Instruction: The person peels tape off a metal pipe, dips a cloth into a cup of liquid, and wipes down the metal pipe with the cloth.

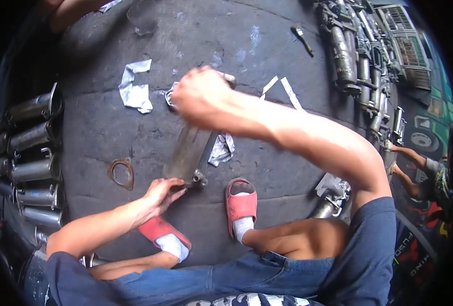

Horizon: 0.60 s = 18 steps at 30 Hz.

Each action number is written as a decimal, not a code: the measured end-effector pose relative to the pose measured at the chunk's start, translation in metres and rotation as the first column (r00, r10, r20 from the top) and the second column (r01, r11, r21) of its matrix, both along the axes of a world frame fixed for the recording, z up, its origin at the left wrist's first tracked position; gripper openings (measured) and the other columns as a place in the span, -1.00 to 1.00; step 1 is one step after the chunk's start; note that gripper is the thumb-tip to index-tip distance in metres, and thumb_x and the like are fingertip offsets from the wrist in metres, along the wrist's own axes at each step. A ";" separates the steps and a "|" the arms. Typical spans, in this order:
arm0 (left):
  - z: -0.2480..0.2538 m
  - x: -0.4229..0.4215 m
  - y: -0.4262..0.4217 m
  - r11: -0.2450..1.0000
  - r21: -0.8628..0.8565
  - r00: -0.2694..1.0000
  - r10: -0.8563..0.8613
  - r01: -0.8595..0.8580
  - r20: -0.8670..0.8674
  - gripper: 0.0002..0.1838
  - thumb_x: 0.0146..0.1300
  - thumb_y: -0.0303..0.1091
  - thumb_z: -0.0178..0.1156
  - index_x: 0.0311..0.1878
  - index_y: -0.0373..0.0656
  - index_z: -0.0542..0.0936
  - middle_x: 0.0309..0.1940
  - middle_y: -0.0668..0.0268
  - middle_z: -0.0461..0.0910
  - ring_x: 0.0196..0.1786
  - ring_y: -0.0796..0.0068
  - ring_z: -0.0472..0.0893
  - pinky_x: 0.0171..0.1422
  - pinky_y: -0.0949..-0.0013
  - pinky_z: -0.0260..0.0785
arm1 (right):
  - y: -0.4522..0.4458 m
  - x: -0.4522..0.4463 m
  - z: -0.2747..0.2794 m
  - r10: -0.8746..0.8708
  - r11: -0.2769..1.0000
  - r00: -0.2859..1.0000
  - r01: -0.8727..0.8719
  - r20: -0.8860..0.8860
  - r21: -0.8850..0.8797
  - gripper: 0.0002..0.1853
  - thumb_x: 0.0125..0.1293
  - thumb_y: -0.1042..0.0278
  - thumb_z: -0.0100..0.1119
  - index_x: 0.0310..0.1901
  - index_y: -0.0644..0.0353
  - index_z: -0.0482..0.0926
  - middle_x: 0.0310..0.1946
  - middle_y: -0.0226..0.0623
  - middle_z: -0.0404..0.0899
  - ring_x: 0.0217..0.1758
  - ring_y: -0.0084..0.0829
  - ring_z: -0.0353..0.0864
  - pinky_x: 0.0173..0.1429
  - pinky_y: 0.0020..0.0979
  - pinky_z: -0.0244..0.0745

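Observation:
A dull metal cylinder (188, 153) with a short pipe stub at its lower end lies slanted between my hands. My left hand (161, 195) grips that lower end, thumb on top. Over the cylinder's upper end is my right hand (201, 94), closed and slightly blurred; its fingers are turned away, so what they hold is hidden. A bit of white, crumpled material shows at the left edge of this hand. Crumpled white paper (222, 149) lies just right of the cylinder. To the left, a rusty triangular flange gasket (120, 174) rests on the floor.
Several similar metal cylinders (35, 137) stand in a row at left. Metal parts (351, 56) are piled at upper right. A brush (302, 40), torn white paper (136, 86) and white strips (290, 93) lie on the dark floor (93, 117). Another person's arm (70, 14) shows at upper left.

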<state>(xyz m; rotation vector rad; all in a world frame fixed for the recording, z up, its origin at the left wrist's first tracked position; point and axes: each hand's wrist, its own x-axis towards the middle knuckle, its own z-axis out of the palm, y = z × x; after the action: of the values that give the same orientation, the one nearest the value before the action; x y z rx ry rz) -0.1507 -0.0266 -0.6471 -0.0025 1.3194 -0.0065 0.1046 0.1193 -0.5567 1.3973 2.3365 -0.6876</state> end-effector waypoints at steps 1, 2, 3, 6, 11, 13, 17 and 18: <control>-0.005 -0.005 0.000 0.999 0.005 0.999 -0.032 0.032 0.011 -0.83 0.31 -0.58 0.30 -0.06 -0.26 0.58 -0.07 0.26 0.63 0.04 0.38 0.65 0.30 0.16 0.59 | -0.001 -0.028 0.026 -0.011 0.973 1.000 0.006 -0.022 -0.231 -0.89 0.04 0.38 0.33 -0.40 0.18 0.77 -0.39 -0.07 0.76 -0.25 -0.15 0.81 -0.21 -0.17 0.71; -0.011 -0.009 -0.002 0.998 0.002 0.998 -0.063 0.063 0.021 -0.69 0.31 -0.53 0.32 0.10 -0.27 0.56 0.00 0.23 0.62 0.10 0.40 0.63 0.30 0.15 0.56 | -0.014 -0.041 0.044 0.071 0.965 0.978 -0.118 -0.198 -0.233 -0.88 0.04 0.34 0.35 -0.40 0.16 0.77 -0.35 -0.08 0.77 -0.24 -0.18 0.82 -0.22 -0.17 0.70; -0.006 -0.007 -0.008 0.999 0.010 0.999 0.030 -0.030 0.022 -0.66 0.33 -0.43 0.35 0.15 -0.20 0.61 0.06 0.27 0.65 0.12 0.41 0.64 0.31 0.20 0.54 | -0.033 -0.055 0.043 0.180 0.951 0.930 -0.248 -0.319 -0.185 -0.85 0.04 0.30 0.39 -0.39 0.17 0.78 -0.33 -0.10 0.78 -0.24 -0.19 0.82 -0.21 -0.20 0.71; 0.023 -0.010 0.012 0.924 0.014 0.924 -0.382 0.382 0.008 -0.70 0.29 -0.44 0.36 0.08 -0.18 0.61 0.04 0.30 0.62 0.13 0.43 0.62 0.34 0.27 0.51 | -0.029 -0.057 0.097 0.165 0.753 0.933 -0.329 -0.321 -0.569 -0.77 0.06 0.26 0.39 -0.25 0.17 0.78 -0.25 -0.19 0.80 -0.27 -0.31 0.81 -0.21 -0.26 0.70; 0.007 0.003 0.011 0.993 -0.034 0.994 -0.111 0.110 -0.012 -0.90 0.27 -0.54 0.34 -0.17 -0.23 0.63 -0.11 0.31 0.59 0.05 0.47 0.61 0.33 0.31 0.56 | -0.105 -0.048 0.057 0.110 0.587 0.933 -0.340 -0.344 -0.735 -0.76 0.09 0.26 0.37 -0.22 0.17 0.76 -0.26 -0.23 0.79 -0.28 -0.33 0.80 -0.21 -0.27 0.70; 0.005 -0.007 0.010 0.995 -0.008 0.995 -0.098 0.099 0.029 -0.90 0.28 -0.53 0.33 -0.18 -0.24 0.62 -0.09 0.32 0.59 0.06 0.50 0.62 0.35 0.35 0.55 | -0.135 -0.051 0.049 0.158 0.471 0.906 -0.418 -0.392 -0.777 -0.76 0.10 0.26 0.36 -0.21 0.17 0.75 -0.26 -0.24 0.78 -0.29 -0.34 0.79 -0.21 -0.28 0.70; 0.003 -0.008 0.003 0.997 -0.053 0.999 -0.050 0.050 0.017 -0.90 0.28 -0.54 0.32 -0.16 -0.26 0.63 -0.08 0.30 0.62 0.07 0.48 0.63 0.40 0.31 0.53 | -0.150 -0.044 0.052 0.232 0.458 0.886 -0.464 -0.402 -0.758 -0.75 0.12 0.26 0.34 -0.19 0.18 0.74 -0.27 -0.26 0.78 -0.31 -0.35 0.78 -0.20 -0.29 0.69; 0.000 -0.012 0.000 0.999 -0.021 0.998 -0.043 0.045 0.050 -0.91 0.30 -0.54 0.31 -0.15 -0.26 0.63 -0.08 0.30 0.61 0.08 0.49 0.62 0.40 0.30 0.53 | -0.150 -0.050 0.055 0.216 0.482 0.881 -0.471 -0.420 -0.739 -0.75 0.13 0.26 0.34 -0.18 0.18 0.74 -0.27 -0.27 0.77 -0.31 -0.35 0.78 -0.20 -0.29 0.69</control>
<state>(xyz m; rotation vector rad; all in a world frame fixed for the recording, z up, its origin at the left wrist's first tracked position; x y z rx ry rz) -0.1632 -0.0263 -0.6473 0.0077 1.2693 -0.0584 0.0546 -0.0306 -0.5018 0.3726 1.8683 -1.6441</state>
